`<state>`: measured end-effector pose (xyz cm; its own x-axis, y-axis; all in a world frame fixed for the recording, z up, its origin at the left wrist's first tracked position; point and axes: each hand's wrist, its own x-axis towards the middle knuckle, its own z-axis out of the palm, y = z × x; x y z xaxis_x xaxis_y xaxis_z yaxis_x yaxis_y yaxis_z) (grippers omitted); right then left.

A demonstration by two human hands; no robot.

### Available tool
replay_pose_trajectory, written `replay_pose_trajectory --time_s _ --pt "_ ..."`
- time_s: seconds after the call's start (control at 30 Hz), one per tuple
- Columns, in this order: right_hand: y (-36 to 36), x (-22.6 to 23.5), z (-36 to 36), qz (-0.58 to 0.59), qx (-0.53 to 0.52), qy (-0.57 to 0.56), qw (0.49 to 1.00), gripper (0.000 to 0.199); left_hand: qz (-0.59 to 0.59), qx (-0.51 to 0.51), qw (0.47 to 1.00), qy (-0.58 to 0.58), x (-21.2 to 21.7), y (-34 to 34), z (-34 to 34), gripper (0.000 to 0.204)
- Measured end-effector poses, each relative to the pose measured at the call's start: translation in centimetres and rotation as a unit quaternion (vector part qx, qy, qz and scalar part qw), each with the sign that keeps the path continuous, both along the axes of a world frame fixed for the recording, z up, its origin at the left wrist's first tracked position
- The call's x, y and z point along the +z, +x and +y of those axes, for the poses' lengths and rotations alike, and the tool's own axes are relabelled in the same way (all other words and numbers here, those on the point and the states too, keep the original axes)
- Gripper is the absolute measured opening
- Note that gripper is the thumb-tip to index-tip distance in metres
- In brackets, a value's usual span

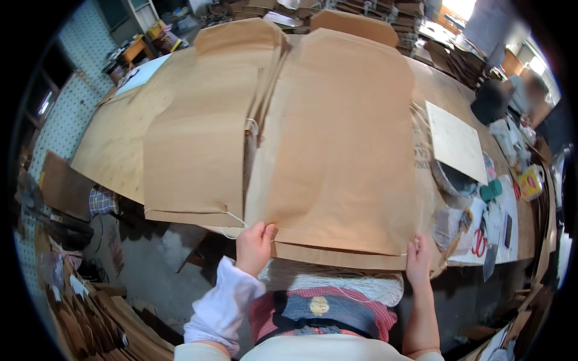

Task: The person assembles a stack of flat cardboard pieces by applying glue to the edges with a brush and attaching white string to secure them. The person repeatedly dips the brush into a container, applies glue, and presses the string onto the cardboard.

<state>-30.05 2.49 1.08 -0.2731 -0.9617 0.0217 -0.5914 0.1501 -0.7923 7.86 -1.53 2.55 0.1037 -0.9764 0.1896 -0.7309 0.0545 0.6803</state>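
Observation:
A large brown paper bag (343,138) lies flat before me, with a folded strip along its near edge. My left hand (254,248) pinches the left corner of that edge, fingers closed. At the right corner my right hand (419,260) grips the edge between thumb and fingers. A thin white cord shows beside the right fingers; whether they hold it too, I cannot tell. More brown paper bags (198,138) are layered on the left, and a loop of white string (238,220) hangs from their near edge beside my left hand. Across my lap lies a bundle of white strings (337,281).
The wooden table (129,138) extends under the bags. To the right are a pale board (456,141) over a basin (453,182), a green container (490,191), red-handled scissors (479,242) and a knife (490,265). A person (530,96) is at the far right.

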Motion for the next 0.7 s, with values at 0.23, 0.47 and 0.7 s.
replay_pose_trajectory --time_s 0.23,0.47,0.7 --pt "3.8 -1.2 -1.4 -0.207 -0.031 -0.007 0.978 0.022 0.150 -0.031 0.988 -0.023 0.1 4.3 -0.9 0.026" --pt "-2.8 -0.6 -1.6 -0.085 -0.047 0.160 0.982 0.013 0.193 -0.023 0.971 0.139 -4.1 0.6 -2.1 0.028" --pt "13.7 14.9 -0.5 0.308 0.269 -0.322 0.854 0.029 0.090 0.053 0.990 0.093 -3.4 -0.9 -0.8 0.028"
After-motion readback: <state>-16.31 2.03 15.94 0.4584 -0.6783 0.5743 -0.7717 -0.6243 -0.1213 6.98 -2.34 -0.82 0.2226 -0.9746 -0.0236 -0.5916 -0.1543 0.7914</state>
